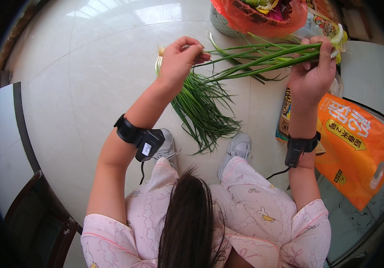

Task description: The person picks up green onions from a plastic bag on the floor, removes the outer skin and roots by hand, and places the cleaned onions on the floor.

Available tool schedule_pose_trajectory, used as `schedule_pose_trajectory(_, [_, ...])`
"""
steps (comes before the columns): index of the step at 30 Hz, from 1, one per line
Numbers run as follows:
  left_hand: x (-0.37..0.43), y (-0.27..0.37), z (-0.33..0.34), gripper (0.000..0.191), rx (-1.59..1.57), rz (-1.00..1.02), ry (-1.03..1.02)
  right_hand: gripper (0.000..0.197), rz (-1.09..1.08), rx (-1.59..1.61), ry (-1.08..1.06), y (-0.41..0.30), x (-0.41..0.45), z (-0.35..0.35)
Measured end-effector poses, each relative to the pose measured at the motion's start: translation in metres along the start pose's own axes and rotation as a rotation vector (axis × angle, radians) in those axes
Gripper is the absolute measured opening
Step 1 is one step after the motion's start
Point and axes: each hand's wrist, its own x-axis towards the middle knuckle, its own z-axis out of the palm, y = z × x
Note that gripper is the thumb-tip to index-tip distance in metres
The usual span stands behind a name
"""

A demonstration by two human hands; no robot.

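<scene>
My right hand (312,67) grips a small bunch of spring onions (265,60) close to their white, rooted ends, with the green leaves stretching left. At the far end of those leaves, my left hand (183,58) has its thumb and fingers pinched together on thin leaf tips; the exact contact is partly hidden by the fingers. Below it on the tiled floor lies a larger pile of spring onions (205,110), roots at the top left and leaves fanned toward my shoes. A few loose stalks (235,62) rest on the floor behind the held bunch.
A red plastic bag (259,20) lines a round bin at the top, with scraps inside. An orange printed rice bag (349,144) lies at the right, beside another printed package (283,124). My grey shoes (239,145) stand near the pile. Dark-edged furniture (27,134) is at the left.
</scene>
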Motion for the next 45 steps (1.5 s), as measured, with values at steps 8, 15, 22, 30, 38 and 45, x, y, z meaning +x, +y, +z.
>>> schedule_pose_trajectory(8, [0.009,0.018,-0.034,0.009,-0.258,-0.032,-0.052,0.016,0.223,0.217,-0.062,-0.011,0.036,-0.054])
schedule_pose_trajectory(15, [0.015,0.006,-0.056,0.009,-0.346,-0.161,0.064,0.016,0.271,0.339,-0.062,-0.017,0.044,-0.064])
schedule_pose_trajectory(22, [0.016,0.007,-0.056,0.008,-0.450,-0.185,-0.070,0.016,0.294,0.344,-0.092,-0.016,0.046,-0.062])
schedule_pose_trajectory(30, [0.009,0.019,-0.028,0.011,-0.033,0.083,-0.044,0.016,0.332,0.453,-0.260,-0.012,0.047,-0.074])
schedule_pose_trajectory(38, [0.013,0.023,0.001,0.024,0.602,0.490,-0.224,0.015,0.325,0.333,-0.124,-0.012,0.039,-0.055])
schedule_pose_trajectory(45, [0.015,0.016,0.009,0.020,0.716,0.541,-0.222,0.015,0.306,0.327,-0.122,-0.011,0.040,-0.054])
